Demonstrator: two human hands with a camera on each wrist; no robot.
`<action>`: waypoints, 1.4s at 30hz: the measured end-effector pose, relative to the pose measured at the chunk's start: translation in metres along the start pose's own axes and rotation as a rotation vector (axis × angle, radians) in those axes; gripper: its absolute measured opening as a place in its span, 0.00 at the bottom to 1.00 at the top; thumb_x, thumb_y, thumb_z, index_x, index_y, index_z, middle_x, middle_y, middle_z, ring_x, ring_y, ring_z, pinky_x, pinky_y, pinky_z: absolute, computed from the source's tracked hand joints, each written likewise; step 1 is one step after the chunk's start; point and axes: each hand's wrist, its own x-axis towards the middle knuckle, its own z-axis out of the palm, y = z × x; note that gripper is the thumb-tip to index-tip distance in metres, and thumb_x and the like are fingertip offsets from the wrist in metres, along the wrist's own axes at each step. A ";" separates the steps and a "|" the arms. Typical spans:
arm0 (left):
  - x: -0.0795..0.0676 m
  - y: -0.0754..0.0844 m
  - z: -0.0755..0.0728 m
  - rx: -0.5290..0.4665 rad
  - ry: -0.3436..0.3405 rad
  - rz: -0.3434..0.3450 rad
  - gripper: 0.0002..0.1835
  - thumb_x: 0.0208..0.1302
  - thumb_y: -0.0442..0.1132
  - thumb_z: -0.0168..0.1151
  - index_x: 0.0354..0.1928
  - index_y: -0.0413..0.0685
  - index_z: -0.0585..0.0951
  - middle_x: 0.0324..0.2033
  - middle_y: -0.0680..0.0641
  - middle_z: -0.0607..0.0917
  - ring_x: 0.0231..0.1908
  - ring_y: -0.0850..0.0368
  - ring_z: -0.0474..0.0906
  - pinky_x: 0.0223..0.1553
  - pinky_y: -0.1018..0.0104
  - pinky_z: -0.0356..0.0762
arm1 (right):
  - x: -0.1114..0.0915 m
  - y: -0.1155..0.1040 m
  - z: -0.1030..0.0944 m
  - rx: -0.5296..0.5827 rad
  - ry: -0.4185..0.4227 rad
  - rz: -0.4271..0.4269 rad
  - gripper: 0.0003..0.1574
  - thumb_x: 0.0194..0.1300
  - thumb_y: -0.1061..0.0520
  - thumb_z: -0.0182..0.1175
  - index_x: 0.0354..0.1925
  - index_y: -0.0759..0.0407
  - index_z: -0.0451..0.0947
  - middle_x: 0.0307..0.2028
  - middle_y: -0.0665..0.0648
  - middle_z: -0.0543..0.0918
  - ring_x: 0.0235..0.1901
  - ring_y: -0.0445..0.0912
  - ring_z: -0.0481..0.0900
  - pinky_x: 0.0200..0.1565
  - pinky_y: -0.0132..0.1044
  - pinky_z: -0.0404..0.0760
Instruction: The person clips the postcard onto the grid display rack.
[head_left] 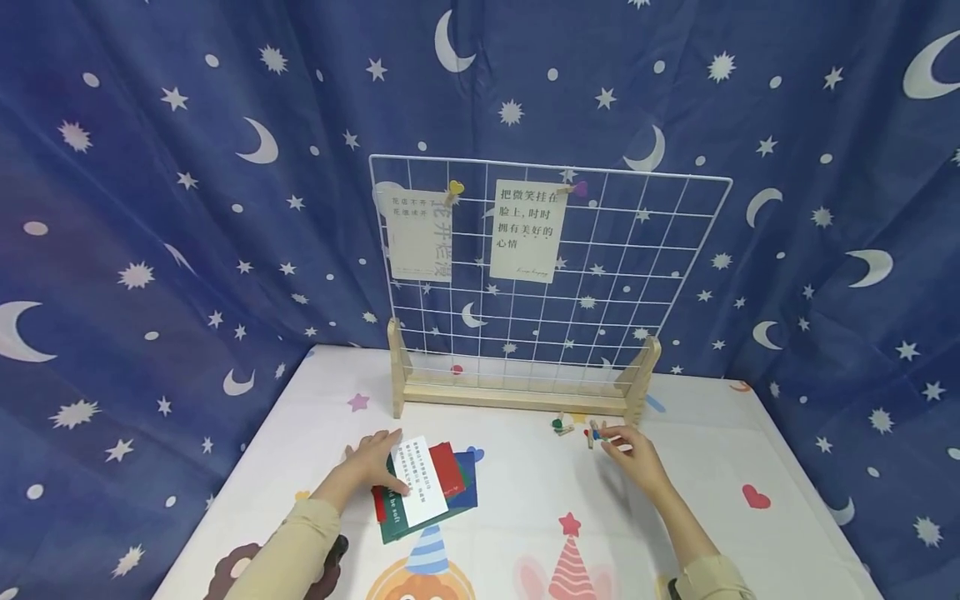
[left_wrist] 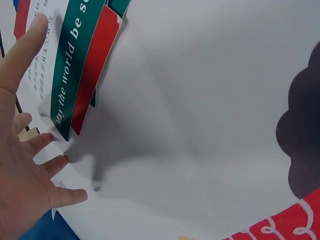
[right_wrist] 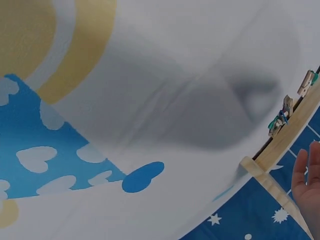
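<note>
A stack of cards lies on the table at the left, with a white card (head_left: 419, 482) bearing Chinese print on top of a green card (left_wrist: 75, 55) and red cards (left_wrist: 97, 65). My left hand (head_left: 375, 462) is at its left side, fingers spread and thumb over the white card. Near the rack's right foot, small wooden clothespins (head_left: 592, 435) with coloured trims lie on the table. My right hand (head_left: 630, 454) reaches to them, fingertips beside a blue-trimmed one. Only part of the right hand (right_wrist: 307, 180) shows in the right wrist view, its fingers fairly straight.
A white wire grid (head_left: 600, 275) stands in a wooden base (head_left: 510, 398) at the table's back. Two printed cards hang on it, the left card (head_left: 416, 237) by a yellow heart clip (head_left: 455, 188), the right card (head_left: 525, 233) by a purple clip (head_left: 579, 189). A starry curtain (head_left: 187, 250) surrounds the table.
</note>
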 end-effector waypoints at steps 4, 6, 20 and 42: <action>0.000 -0.001 0.001 0.036 0.003 -0.010 0.58 0.35 0.54 0.79 0.68 0.39 0.60 0.66 0.31 0.62 0.65 0.29 0.57 0.57 0.18 0.36 | -0.003 0.003 0.001 -0.001 0.000 0.005 0.12 0.62 0.65 0.59 0.45 0.67 0.79 0.45 0.65 0.81 0.39 0.49 0.79 0.36 0.30 0.79; -0.001 -0.001 0.003 0.067 0.014 -0.014 0.59 0.35 0.55 0.79 0.68 0.38 0.61 0.66 0.31 0.63 0.65 0.29 0.57 0.57 0.18 0.33 | -0.005 0.004 0.002 -0.002 0.000 0.008 0.12 0.62 0.65 0.59 0.45 0.67 0.79 0.45 0.65 0.81 0.39 0.49 0.80 0.36 0.31 0.79; -0.003 -0.005 0.016 0.035 0.084 -0.020 0.51 0.34 0.53 0.79 0.63 0.41 0.68 0.64 0.33 0.67 0.63 0.31 0.62 0.58 0.19 0.33 | -0.025 0.008 0.012 -0.096 -0.118 -0.011 0.08 0.60 0.64 0.61 0.40 0.62 0.81 0.42 0.61 0.83 0.40 0.54 0.79 0.36 0.34 0.77; 0.001 -0.013 0.024 -0.005 0.249 0.025 0.54 0.30 0.50 0.81 0.62 0.38 0.65 0.53 0.36 0.76 0.55 0.33 0.68 0.59 0.20 0.36 | -0.022 0.018 0.012 -0.144 -0.118 0.026 0.08 0.61 0.65 0.59 0.40 0.62 0.81 0.42 0.60 0.83 0.40 0.50 0.78 0.37 0.31 0.77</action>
